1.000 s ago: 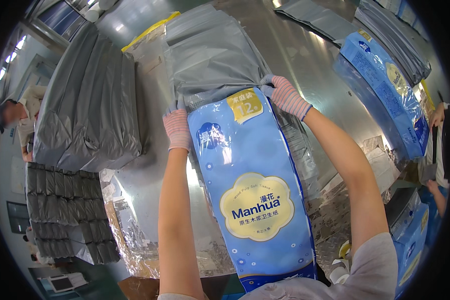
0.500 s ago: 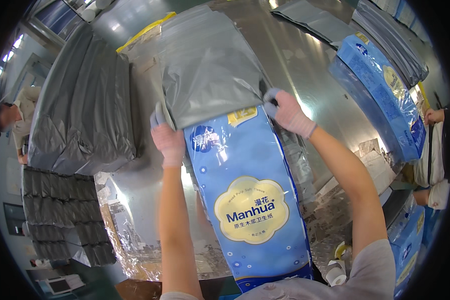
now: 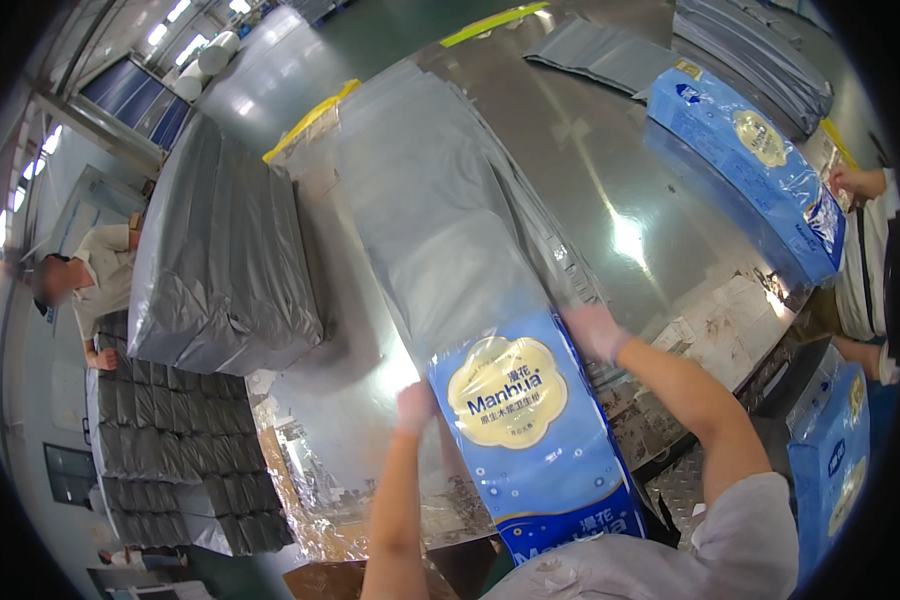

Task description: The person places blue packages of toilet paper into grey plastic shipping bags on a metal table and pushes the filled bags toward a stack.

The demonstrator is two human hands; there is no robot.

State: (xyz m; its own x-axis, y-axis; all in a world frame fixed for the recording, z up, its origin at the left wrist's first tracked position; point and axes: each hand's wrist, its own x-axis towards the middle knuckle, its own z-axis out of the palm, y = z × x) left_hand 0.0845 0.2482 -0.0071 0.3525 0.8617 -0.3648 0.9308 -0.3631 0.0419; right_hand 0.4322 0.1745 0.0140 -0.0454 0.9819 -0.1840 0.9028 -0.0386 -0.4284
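A grey plastic bag [image 3: 440, 230] covers the far part of a long, shiny blue tissue pack [image 3: 540, 480], which lies on the metal table with its near end against my body. The pack's pale yellow label stays in sight below the bag's mouth. My left hand [image 3: 417, 405], gloved and blurred, is closed at the left corner of that mouth. On the right side, my right hand [image 3: 592, 332] is closed on the bag's other edge, its fingers smeared by motion and partly hidden beside the pack. More flat grey bags lie underneath.
Stacked grey-wrapped packs [image 3: 220, 260] stand at the left, with a person [image 3: 100, 270] behind them. At the right, another blue pack [image 3: 745, 165] lies near a co-worker's hand [image 3: 855, 183]. Folded grey bags [image 3: 610, 60] rest at the far right. Yellow tape [image 3: 310, 120] marks the table's far edge.
Both hands have moved toward me along the pack, drawing the grey bag with them. It now covers the pack's top down to the label. The view has shifted too.
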